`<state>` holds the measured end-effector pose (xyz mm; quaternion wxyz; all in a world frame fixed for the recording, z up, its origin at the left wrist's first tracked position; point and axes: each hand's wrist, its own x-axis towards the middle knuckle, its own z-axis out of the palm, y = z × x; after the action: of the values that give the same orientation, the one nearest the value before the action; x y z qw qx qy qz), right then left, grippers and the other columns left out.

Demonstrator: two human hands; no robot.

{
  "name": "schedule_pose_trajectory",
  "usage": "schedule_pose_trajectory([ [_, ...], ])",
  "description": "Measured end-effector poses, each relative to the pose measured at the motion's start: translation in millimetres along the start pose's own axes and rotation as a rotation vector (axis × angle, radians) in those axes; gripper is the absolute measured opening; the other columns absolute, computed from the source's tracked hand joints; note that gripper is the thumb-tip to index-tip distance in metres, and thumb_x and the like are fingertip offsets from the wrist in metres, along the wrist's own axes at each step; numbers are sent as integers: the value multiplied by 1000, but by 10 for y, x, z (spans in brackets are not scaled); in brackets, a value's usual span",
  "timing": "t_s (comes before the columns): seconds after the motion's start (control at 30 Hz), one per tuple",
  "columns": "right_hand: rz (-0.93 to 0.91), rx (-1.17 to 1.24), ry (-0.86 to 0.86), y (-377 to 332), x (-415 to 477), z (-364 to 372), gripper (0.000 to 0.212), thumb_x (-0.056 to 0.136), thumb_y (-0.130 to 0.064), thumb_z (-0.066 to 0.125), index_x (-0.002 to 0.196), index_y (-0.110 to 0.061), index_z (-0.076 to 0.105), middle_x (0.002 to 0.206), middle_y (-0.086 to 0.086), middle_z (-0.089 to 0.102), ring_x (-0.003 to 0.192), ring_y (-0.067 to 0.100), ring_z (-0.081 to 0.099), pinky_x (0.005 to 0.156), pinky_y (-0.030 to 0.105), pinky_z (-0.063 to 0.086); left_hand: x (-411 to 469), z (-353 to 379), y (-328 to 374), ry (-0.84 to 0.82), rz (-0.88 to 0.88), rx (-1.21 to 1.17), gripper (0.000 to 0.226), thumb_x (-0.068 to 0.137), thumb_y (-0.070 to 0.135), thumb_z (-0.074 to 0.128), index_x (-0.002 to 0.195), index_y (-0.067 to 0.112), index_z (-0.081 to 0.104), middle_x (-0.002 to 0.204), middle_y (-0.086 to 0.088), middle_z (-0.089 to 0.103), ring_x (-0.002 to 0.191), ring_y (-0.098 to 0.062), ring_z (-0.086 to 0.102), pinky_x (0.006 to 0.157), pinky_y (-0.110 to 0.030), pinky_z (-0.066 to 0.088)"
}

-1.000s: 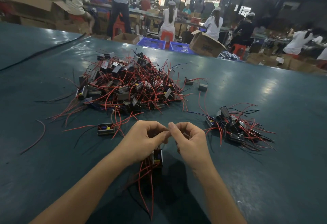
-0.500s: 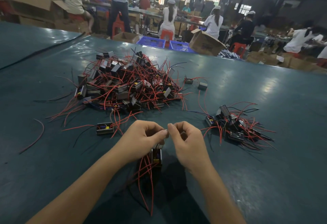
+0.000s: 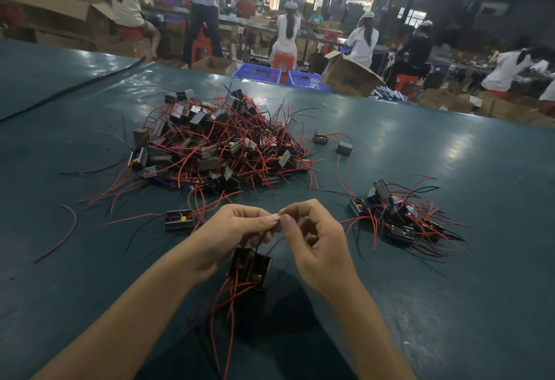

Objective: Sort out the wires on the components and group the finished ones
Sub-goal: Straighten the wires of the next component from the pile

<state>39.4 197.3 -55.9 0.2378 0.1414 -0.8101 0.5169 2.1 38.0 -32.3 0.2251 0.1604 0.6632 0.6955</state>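
A small black box component (image 3: 250, 270) with red wires trailing below hangs just above the table between my hands. My left hand (image 3: 237, 231) and my right hand (image 3: 315, 238) meet fingertip to fingertip above it, both pinching its thin wires. A big tangled heap of such components (image 3: 216, 148) with red and black wires lies further back at centre left. A smaller group of components (image 3: 399, 214) lies to the right of my right hand. One single component (image 3: 179, 219) sits just left of my left hand.
The dark green table (image 3: 450, 289) stretches all around. Two stray components (image 3: 320, 138) (image 3: 344, 148) lie right of the heap, and a loose red wire (image 3: 64, 231) at the left. Cardboard boxes (image 3: 348, 77), blue crates (image 3: 258, 73) and several seated workers are beyond the far edge.
My hands have stayed in place with small finger motions on the wires. The component has tilted a little and hangs slightly lower below my fingers.
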Motion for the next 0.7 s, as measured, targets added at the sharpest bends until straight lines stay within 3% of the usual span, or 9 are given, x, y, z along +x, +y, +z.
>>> schedule_pose_trajectory([
  [0.17, 113, 82, -42, 4, -7, -20, 10, 93, -16, 64, 90, -25, 65, 72, -16, 61, 59, 6, 49, 50, 19, 37, -9, -27, -11, -7, -23, 28, 21, 78, 34, 65, 65, 19, 71, 63, 1, 58, 58, -6, 45, 55, -14, 37],
  [0.3, 17, 48, -8, -45, -12, -1, 16, 93, -13, 62, 89, -29, 61, 72, -21, 56, 56, 5, 47, 49, 12, 34, -4, -30, -18, -29, -59, -61, 17, 72, 32, 67, 67, 17, 74, 69, -2, 57, 63, -8, 48, 66, -21, 35],
  [0.43, -89, -2, 2, -64, -9, -15, 18, 91, -15, 62, 89, -32, 57, 86, -11, 54, 58, 11, 49, 51, 16, 35, -17, 7, 5, -11, -50, -91, 18, 72, 30, 66, 67, 14, 74, 67, -2, 57, 63, -8, 48, 67, -22, 35],
  [0.53, -73, 49, 53, -70, -3, -25, 11, 90, -25, 61, 81, -31, 57, 80, -7, 56, 55, 12, 48, 48, 20, 35, -22, 49, 14, 31, 13, 70, 20, 81, 29, 66, 65, 18, 73, 62, 3, 59, 60, -7, 49, 61, -17, 40],
  [0.63, 67, 149, 114, -58, 15, -12, 23, 92, -33, 61, 70, -28, 62, 64, -3, 61, 52, 16, 50, 46, 30, 40, -22, 99, 2, 89, 145, 234, 26, 91, 15, 64, 67, 19, 71, 57, 7, 62, 53, -1, 52, 55, -12, 41],
  [0.7, 188, 154, 109, -23, 35, -17, 32, 95, -30, 62, 63, -25, 63, 55, -8, 59, 49, 10, 47, 47, 22, 38, -36, 134, -13, 126, 256, 390, 22, 92, 14, 65, 71, 17, 70, 57, 7, 64, 52, 1, 55, 54, -12, 42],
])
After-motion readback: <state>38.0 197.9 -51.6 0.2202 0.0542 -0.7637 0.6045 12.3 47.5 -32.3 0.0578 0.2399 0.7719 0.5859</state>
